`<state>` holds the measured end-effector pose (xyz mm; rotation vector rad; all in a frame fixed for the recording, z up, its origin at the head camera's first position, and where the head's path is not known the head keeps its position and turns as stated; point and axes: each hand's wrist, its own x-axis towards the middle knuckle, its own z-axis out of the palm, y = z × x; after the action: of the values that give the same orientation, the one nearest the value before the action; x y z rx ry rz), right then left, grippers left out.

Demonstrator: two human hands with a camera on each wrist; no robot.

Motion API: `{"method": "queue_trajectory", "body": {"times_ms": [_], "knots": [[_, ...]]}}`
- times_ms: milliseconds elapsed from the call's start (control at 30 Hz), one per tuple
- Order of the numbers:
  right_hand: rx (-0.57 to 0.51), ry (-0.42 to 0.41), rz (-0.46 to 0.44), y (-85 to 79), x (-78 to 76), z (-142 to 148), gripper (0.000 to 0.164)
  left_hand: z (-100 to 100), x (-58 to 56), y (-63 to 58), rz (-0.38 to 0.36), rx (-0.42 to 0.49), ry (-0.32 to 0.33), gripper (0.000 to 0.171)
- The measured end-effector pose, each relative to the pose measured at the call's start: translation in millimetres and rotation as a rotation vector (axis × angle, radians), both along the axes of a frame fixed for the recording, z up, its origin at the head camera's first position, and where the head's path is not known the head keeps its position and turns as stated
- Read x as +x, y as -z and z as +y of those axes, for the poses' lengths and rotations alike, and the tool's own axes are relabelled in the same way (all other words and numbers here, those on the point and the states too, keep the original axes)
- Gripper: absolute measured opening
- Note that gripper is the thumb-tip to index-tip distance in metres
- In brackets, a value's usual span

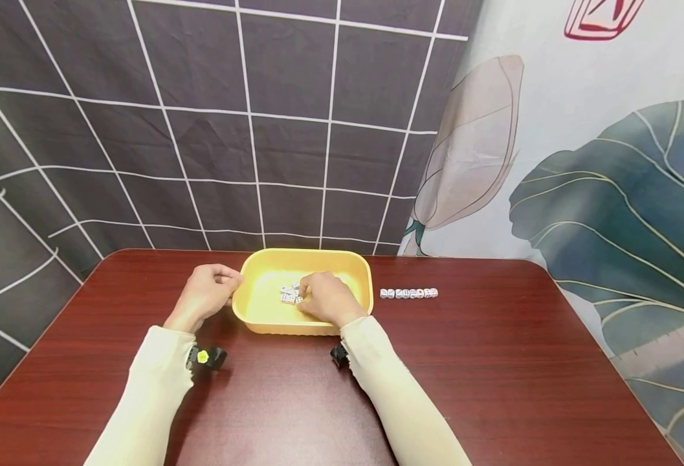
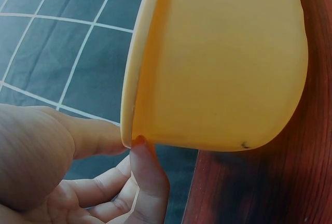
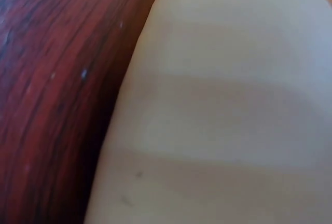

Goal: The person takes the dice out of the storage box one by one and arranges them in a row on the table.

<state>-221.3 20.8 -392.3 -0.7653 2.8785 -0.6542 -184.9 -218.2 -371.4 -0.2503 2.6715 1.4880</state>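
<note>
A yellow plastic basin [image 1: 307,328] stands on the table near its back edge. My left hand [image 1: 206,291] pinches the basin's left rim; in the left wrist view the thumb and a finger [image 2: 148,167] lie on either side of the rim. Inside the basin is a small cluster of white dice [image 1: 287,294]. My right hand [image 1: 331,299] reaches over the front rim, its fingertips pinching a die [image 1: 299,299] at the cluster's right side. The right wrist view shows only the basin's outer wall [image 3: 218,120] and the tabletop, so that hand is hidden there.
A straight row of several white dice [image 1: 408,293] lies on the dark red wooden table [image 1: 493,362], right of the basin. Behind the table hangs a dark cloth with a white grid [image 1: 289,149], and a leaf-patterned cloth [image 1: 621,194] hangs at the right.
</note>
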Motion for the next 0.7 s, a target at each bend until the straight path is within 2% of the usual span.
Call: {"method": "queue_trajectory", "body": {"times_ms": [267,467,700], "knots": [[-0.005,0.02,0.025,-2.9,-1.9,6,0.005,0,-0.5,-0.7,-0.002,0.0,0.0,0.03],[-0.015,0.053,-0.015,-5.4,-4.6,14,0.006,1,-0.1,-0.7,-0.009,-0.006,-0.002,0.03],[-0.025,-0.005,-0.019,-11.9,-6.6,20,0.007,0,0.1,-0.3,-0.008,0.007,0.0,0.031]]}}
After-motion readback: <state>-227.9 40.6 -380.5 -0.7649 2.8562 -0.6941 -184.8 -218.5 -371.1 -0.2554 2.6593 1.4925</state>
